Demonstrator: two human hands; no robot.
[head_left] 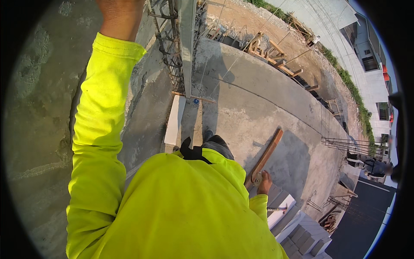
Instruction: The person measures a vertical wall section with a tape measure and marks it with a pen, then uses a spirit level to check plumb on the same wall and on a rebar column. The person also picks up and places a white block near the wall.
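Note:
My left arm, in a bright yellow sleeve, reaches up along a rough grey concrete wall (pixel 43 108). Of my left hand (pixel 119 17), only the wrist and lower part show at the top edge; its fingers are out of the picture. Close to it stands a steel rebar cage (pixel 169 43) beside a straight upright grey post (pixel 186 47). On the right, my right hand (pixel 265 183) is closed at the near end of a long reddish-brown wooden board (pixel 268 151). A small tan, rounded piece (pixel 257 178) shows between fingers and board; I cannot make out what it is.
A white block (pixel 174 121) stands at the post's foot, near a small blue round object (pixel 196 101). Stacked pale blocks (pixel 302 235) and a hammer-like tool (pixel 277 209) lie at lower right. Scrap timber (pixel 276 56) lines the slab's far edge. Another person (pixel 371 166) stands far right.

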